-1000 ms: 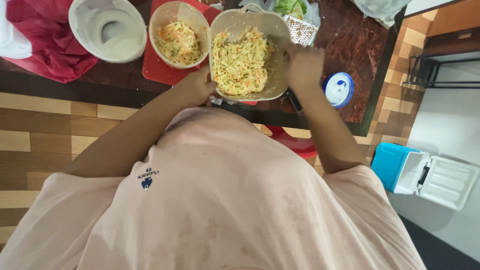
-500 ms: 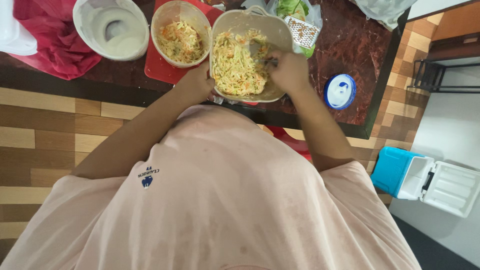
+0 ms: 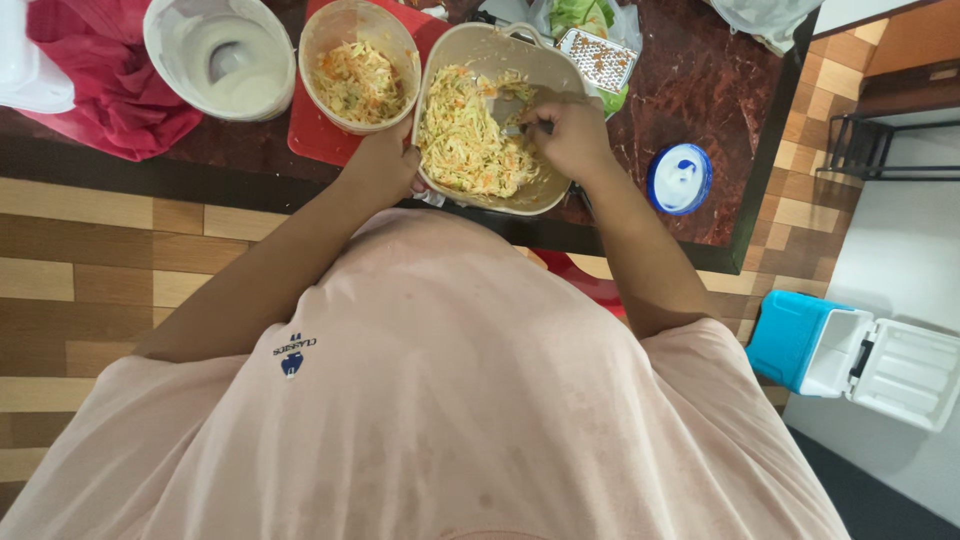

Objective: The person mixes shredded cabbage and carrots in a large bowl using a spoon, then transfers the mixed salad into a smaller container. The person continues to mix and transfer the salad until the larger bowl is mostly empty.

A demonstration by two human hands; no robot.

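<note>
Beige plastic, squarish with rounded corners, the bowl [image 3: 500, 195] sits at the near edge of a dark, glossy mottled counter [image 3: 700, 90], heaped with stringy shredded salad [image 3: 465, 140] in pale yellow and orange. Left hand [image 3: 380, 165] curls closed on the bowl's left rim. Right hand [image 3: 570, 135] is closed around a metal spoon [image 3: 508, 108] over the salad. Beside it stands a round tub [image 3: 360, 65] of the same shreds on a red board [image 3: 315, 135]; a flat grater [image 3: 598, 58] lies behind.

utensil handle [image 3: 512, 112] hidden in right hand [image 3: 572, 138], white container [image 3: 30, 70] cut off
</note>
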